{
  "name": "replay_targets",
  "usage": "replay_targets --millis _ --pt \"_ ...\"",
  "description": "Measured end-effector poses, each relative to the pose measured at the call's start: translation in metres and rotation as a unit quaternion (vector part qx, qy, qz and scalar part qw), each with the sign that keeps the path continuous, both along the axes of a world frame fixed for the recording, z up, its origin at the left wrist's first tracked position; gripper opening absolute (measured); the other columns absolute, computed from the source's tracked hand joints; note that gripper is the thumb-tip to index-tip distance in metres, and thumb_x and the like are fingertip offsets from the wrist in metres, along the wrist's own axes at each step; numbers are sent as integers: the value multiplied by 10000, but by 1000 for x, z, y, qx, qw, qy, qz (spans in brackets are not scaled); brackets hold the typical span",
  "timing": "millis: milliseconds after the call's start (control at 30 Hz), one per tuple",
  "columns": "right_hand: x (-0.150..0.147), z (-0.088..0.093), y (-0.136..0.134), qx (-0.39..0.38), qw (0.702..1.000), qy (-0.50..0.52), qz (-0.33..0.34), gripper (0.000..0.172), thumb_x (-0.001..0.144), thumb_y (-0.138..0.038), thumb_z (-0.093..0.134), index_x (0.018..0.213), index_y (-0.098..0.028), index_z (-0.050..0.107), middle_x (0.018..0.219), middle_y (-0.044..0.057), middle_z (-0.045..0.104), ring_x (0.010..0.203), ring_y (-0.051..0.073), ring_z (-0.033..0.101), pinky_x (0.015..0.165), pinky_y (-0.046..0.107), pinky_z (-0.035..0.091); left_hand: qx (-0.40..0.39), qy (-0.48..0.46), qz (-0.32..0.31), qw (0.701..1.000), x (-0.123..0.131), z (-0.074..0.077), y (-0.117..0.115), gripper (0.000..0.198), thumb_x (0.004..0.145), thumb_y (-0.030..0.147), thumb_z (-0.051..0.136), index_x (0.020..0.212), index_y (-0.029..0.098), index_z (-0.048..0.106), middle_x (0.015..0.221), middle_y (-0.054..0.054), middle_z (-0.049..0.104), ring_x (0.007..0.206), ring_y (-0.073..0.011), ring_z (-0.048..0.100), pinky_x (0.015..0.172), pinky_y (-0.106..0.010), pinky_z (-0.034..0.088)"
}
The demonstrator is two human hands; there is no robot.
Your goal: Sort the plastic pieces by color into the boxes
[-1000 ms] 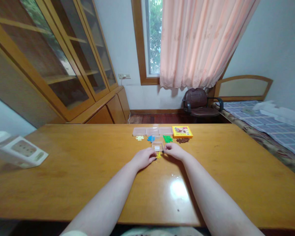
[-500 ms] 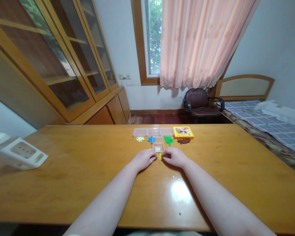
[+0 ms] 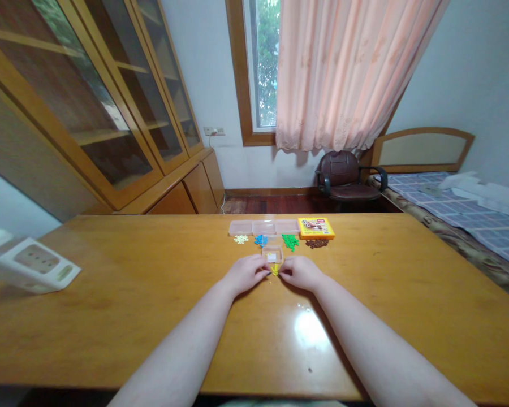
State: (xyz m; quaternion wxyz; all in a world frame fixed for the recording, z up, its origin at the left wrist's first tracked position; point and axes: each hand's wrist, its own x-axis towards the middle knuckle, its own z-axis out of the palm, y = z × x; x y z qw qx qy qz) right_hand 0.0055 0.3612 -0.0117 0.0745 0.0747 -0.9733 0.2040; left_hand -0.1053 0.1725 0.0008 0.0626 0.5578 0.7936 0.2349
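Two bare hands meet near the middle of my feed, the left hand (image 3: 248, 272) and the right hand (image 3: 299, 272), both low over a glossy wooden tabletop (image 3: 152, 316). On each, I see the fingers curled in with little gap at the tips; whether either pinches anything I cannot tell at this size. Between the two sets of fingers lies a small heap of yellow pieces (image 3: 274, 271), and just beyond them I make out a small clear box (image 3: 272, 249) with a white patch inside.

Farther past the fingers runs a row of heaps: cream pieces (image 3: 241, 239) and blue pieces (image 3: 261, 240) to the left, green pieces (image 3: 290, 242) and brown pieces (image 3: 317, 243) to the right. Behind those are clear trays (image 3: 263, 227) and, at their right end, a yellow packet (image 3: 316, 228) lying flat. Well left of the fingers I have a white container (image 3: 46, 263). Nearer me than the fingers, a bright glare sits on the polish, with a dark speck (image 3: 309, 370) below it.

Past the tabletop I see a glass-fronted cabinet (image 3: 182, 141) to the left, a pink curtain (image 3: 343, 73) half across a window (image 3: 266, 68), a brown armchair (image 3: 339, 172), and a bed (image 3: 470, 192) with a checked cover to the far right
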Motion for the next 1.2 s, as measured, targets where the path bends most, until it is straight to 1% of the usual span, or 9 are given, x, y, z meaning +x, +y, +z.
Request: replay_targets --millis 133,300,500,600,700,833,900,1067,1200 --pt "1 2 -2 36 999 3 -4 144 769 -215 573 769 -210 717 753 30 690 665 138 582 617 229 375 -41 -28 -63 997 4 2 -2 111 788 288 635 877 230 664 912 4 667 847 -143 598 762 -218 442" --pt "2 3 -2 11 1000 16 -4 108 751 -188 583 722 -196 687 697 18 653 637 122 547 602 216 363 -64 -33 -48 996 4 -3 6 90 808 263 600 840 221 672 880 1 673 831 -143 600 752 -220 438" --pt "-9 -4 1 -60 987 92 -120 117 807 -216 570 745 -175 662 713 26 616 680 131 538 637 223 389 -72 -20 -32 997 4 -2 5 102 820 279 576 833 219 658 852 -1 666 783 -147 592 704 -225 429" --pt "-14 -6 3 -85 983 87 -139 144 842 -226 540 843 -171 673 775 44 635 730 143 553 674 237 406 -58 -19 -29 998 2 -3 5 98 824 258 559 836 216 646 860 -7 658 778 -149 586 707 -234 433" --pt "-12 -5 6 -107 985 74 -118 148 836 -230 549 893 -175 674 814 44 650 749 146 560 687 241 414 -12 -19 0 1000 -4 -7 9 105 835 243 535 836 206 634 862 -17 642 788 -154 577 726 -252 444" --pt "-5 -3 6 -120 992 24 -43 72 761 -193 607 766 -180 677 692 8 642 629 120 539 602 215 396 81 -26 78 993 -13 -13 16 141 861 231 494 871 181 625 894 -38 632 841 -161 573 785 -281 462" --pt "-3 -3 5 -119 993 10 -13 92 746 -174 602 768 -186 691 700 6 659 635 119 552 612 214 403 100 -25 97 990 -16 -15 17 152 860 209 490 905 174 631 942 -49 638 894 -167 576 830 -296 459" --pt "-3 -5 3 -113 993 -6 40 178 744 -167 586 846 -215 723 799 12 703 740 140 607 697 229 435 31 -5 48 998 -10 -13 13 155 853 234 526 903 218 672 932 -27 646 884 -161 587 809 -273 461" --pt "-2 -5 3 -106 993 -12 44 175 767 -191 587 857 -224 733 832 16 712 756 141 619 703 228 438 -3 20 6 1000 -6 -16 11 156 854 284 550 944 267 675 961 -11 634 891 -157 590 795 -255 455"
